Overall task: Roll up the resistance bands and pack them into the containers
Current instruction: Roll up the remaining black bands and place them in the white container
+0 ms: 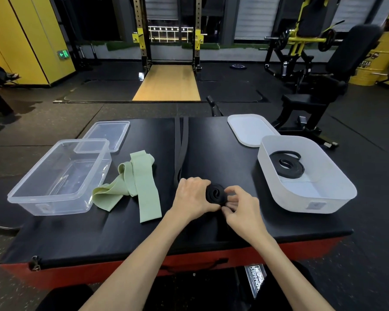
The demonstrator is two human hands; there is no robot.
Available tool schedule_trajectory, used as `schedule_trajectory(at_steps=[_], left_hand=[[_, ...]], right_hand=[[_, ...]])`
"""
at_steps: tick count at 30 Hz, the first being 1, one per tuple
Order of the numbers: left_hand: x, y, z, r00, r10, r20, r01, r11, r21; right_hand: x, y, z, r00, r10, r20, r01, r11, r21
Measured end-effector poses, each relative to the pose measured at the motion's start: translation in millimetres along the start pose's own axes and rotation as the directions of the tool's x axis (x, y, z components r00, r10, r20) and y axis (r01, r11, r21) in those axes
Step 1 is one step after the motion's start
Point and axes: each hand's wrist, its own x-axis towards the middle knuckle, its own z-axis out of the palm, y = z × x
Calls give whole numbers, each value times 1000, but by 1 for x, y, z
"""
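A black resistance band is partly wound into a tight coil at the middle of the black padded platform. Its loose tail runs straight away to the platform's far edge. My left hand grips the coil from the left, and my right hand pinches it from the right and below. A light green fabric band lies unrolled and crumpled to the left. A white container on the right holds another coiled black band. At the left stands a clear plastic container with nothing inside.
A clear lid lies behind the clear container, and a white lid lies behind the white one. The platform has red sides with a handle at the front. A black bench, a rack and yellow gym machines stand on the dark floor beyond.
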Motion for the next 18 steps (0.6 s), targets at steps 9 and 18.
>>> schedule_trajectory(at_steps=[9,18], left_hand=[[12,-4,1,991,54,121,-34,986,-162],[8,-12,1,995,51,83,-26,962,-273]], right_hand=[[28,13,-20,987,-67,148,99,970,-223],[61,-5,-23,855,-162,494,327,906,-270]])
